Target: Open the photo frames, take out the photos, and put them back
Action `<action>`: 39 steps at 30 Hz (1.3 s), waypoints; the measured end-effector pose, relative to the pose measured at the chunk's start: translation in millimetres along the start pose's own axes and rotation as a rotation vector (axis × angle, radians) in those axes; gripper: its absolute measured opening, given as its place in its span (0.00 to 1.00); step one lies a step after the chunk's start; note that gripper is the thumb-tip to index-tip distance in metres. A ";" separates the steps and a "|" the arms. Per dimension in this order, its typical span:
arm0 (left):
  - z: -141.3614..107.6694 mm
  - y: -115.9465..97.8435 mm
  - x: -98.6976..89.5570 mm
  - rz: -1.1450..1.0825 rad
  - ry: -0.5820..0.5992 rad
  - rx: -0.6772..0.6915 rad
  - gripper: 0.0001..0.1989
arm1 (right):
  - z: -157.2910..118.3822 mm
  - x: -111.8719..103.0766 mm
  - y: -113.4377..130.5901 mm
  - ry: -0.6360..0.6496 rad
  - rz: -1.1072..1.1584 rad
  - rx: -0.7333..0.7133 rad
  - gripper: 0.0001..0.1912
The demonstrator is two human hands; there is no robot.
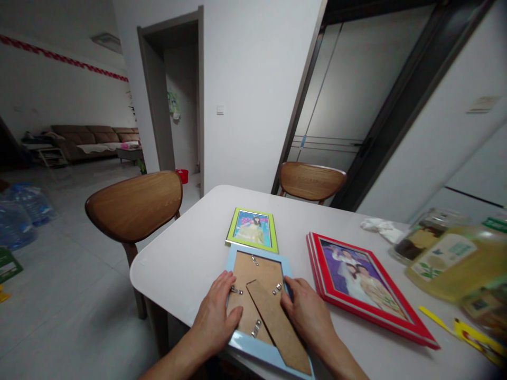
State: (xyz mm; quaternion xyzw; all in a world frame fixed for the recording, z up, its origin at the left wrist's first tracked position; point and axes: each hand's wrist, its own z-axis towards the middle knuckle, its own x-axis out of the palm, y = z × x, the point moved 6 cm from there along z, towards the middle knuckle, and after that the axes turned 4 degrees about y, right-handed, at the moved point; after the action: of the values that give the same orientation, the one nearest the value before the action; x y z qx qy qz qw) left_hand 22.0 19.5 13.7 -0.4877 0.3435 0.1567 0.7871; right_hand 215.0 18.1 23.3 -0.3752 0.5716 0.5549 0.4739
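A light blue picture frame [259, 345] lies face down near the table's front edge, its brown backboard and slanted easel stand showing. Several metal clips hold the backboard. My left hand [216, 311] grips the frame's left side, thumb over the backboard. On the opposite side my right hand [309, 311] holds the edge, with its thumb and fingers by the right clip. Touching the blue frame's far end is a green picture frame [253, 229], face up with a photo in it. A stack of red picture frames [360, 279] lies to the right.
On the white table [182, 269] at right stand a jug of yellow liquid [443, 258] and a clear container [420, 235]. A crumpled tissue [382, 229] and a yellow item [475, 338] lie nearby. Wooden chairs [137, 206] stand at the left and far side.
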 end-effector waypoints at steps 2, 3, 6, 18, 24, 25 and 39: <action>0.0 -0.2 0.2 0.011 0.012 -0.005 0.25 | 0.8 0.1 0.1 -0.010 -0.010 0.007 0.17; 0.0 -0.3 0.1 0.016 0.017 -0.007 0.26 | 1.3 0.3 -0.7 -0.017 -0.012 0.013 0.16; 0.2 -0.6 -0.1 0.020 0.024 -0.010 0.26 | 2.4 0.8 -3.8 -0.030 -0.010 0.016 0.16; -1.1 6.6 2.4 -0.022 -0.020 -0.018 0.31 | 3.8 5.9 83.1 0.013 0.077 -0.373 0.11; -0.7 6.5 2.9 -0.028 -0.002 -0.022 0.32 | 9.3 14.3 100.0 -0.021 0.004 -0.377 0.12; -0.6 6.0 3.2 -0.018 0.005 -0.015 0.32 | 8.6 14.6 100.1 -0.028 -0.001 -0.375 0.13; -1.5 4.6 2.6 -0.022 -0.005 -0.033 0.32 | 8.8 6.8 77.2 0.067 0.272 -0.386 0.13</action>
State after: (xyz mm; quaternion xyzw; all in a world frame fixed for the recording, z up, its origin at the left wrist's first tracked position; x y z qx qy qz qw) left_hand 20.6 20.1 8.4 -0.5039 0.3338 0.1549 0.7815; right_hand 140.5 35.4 38.9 -0.3966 0.5158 0.6998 0.2949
